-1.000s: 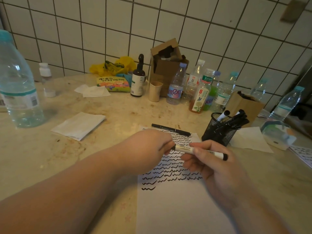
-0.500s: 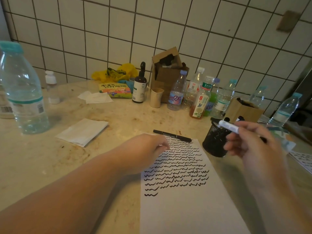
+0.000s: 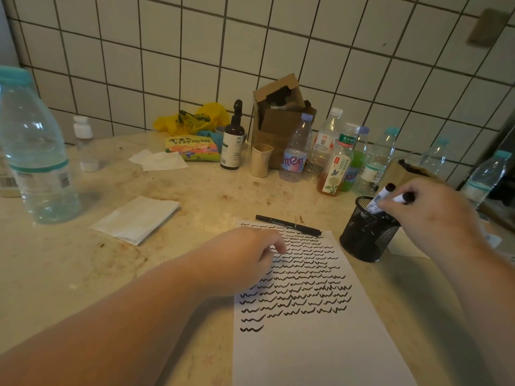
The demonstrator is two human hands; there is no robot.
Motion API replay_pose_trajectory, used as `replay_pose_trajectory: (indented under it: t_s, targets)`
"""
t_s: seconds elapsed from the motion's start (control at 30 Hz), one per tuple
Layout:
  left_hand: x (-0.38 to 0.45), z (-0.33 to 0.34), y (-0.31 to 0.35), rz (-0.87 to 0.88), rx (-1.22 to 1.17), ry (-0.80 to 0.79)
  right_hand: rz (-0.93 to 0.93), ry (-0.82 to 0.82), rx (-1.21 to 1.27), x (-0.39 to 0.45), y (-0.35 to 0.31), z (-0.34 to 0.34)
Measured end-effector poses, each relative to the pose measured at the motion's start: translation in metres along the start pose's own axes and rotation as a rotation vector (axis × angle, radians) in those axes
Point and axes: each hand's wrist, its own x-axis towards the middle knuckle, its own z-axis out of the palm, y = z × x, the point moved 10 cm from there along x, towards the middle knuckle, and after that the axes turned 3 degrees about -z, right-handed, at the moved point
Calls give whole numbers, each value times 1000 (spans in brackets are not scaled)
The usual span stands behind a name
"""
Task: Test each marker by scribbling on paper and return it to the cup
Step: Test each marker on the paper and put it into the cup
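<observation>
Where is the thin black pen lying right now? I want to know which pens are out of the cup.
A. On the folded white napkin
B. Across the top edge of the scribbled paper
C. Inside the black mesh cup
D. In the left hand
B: the thin black pen lies flat across the top edge of the paper, left of the mesh cup, with neither hand touching it.

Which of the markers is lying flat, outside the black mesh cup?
The slim black marker across the paper's top edge; the others stand in the cup.
</observation>
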Motion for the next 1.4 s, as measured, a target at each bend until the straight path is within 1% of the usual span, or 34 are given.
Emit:
replay_pose_trajectory:
  t_s: [0.13, 0.17, 0.23, 0.27, 0.3, 0.33, 0.37, 0.4, 0.47, 0.53, 0.6, 0.67, 0.77, 0.83, 0.9, 0.97, 1.07, 1.13, 1.23, 1.33, 1.4]
  targets:
    - [1, 1, 2, 5, 30, -8, -69, -24, -214, 6, -12, 12]
    - [1, 1, 3, 6, 36, -13, -88, 11, -239, 5, -17, 9]
    - [2, 2, 3, 6, 44, -18, -122, 130, -210, -3, -33, -5]
    - [2, 3, 2, 4, 44, -18, -178, 186, -170, -10, -45, -10]
    - [3, 3, 2, 2, 45, -18, -257, 206, -124, -17, -59, -7]
    - [4, 4, 2, 0, 48, -19, -336, 178, -79, -22, -73, 2]
    - [4, 4, 2, -4, 52, -22, -402, 99, -45, -25, -85, 21]
    - [4, 4, 2, -11, 54, -26, -443, -15, -46, -26, -93, 45]
    - [4, 4, 0, -23, 62, -30, -454, -218, -124, -23, -98, 96]
    - [4, 1, 1, -19, 90, -22, -419, -322, -195, -18, -97, 132]
    - [4, -1, 1, -10, 107, -10, -375, -366, -235, -13, -92, 152]
    - [4, -1, -1, -7, 108, -3, -358, -377, -272, -11, -88, 160]
    - [5, -1, -2, -7, 106, -4, -338, -397, -305, -13, -88, 159]
    - [5, -2, -3, -10, 102, -1, -290, -426, -270, -18, -88, 151]
    - [5, -2, -3, -8, 99, -3, -194, -431, -116, -25, -85, 133]
    - [4, -2, -1, -3, 76, -5, -110, -416, 116, -37, -82, 111]
    - [3, -7, 4, 16, 19, 20, 14, -478, 411, -64, -75, 99]
    - [1, -9, 7, 33, -17, 23, 104, -511, 695, -80, -71, 101]
    - [-4, -11, 19, 118, -46, 39, 226, -519, 1150, -98, -69, 107]
    - [-10, -16, 27, 174, -33, 97, 301, -525, 1387, -107, -70, 113]
    - [-10, -21, 30, 182, -9, 145, 288, -506, 1443, -107, -71, 112]
